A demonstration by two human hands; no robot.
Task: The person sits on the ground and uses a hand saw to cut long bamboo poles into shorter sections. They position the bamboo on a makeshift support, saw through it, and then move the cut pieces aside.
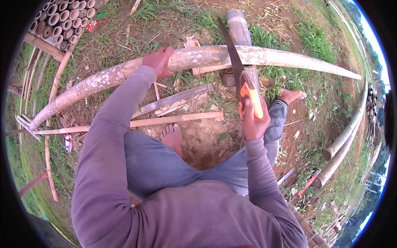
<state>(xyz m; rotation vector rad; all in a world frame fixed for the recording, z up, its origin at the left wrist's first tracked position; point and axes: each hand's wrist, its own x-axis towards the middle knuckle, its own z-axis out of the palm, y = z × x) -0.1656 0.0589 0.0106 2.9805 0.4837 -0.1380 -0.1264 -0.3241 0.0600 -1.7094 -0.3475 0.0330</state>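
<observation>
A long, pale, blotched bamboo pole (198, 58) runs from left to right across the view. My left hand (159, 62) is closed over it, left of the middle. In my right hand (254, 122) is a hand saw (233, 56), gripped by its orange handle, blade pointing away from me. The dark blade crosses over the pole; whether its teeth bite into the bamboo I cannot tell. Beneath the pole, near the blade, lies a thicker bamboo piece (238, 28), pointing away from me.
Cut bamboo lengths (178, 99) and a split strip (182, 120) lie near my bare feet (172, 138). A stack of bamboo tubes (62, 18) stands at the far left. Two thick poles (337, 165) lie at right, near an orange-red object (308, 184).
</observation>
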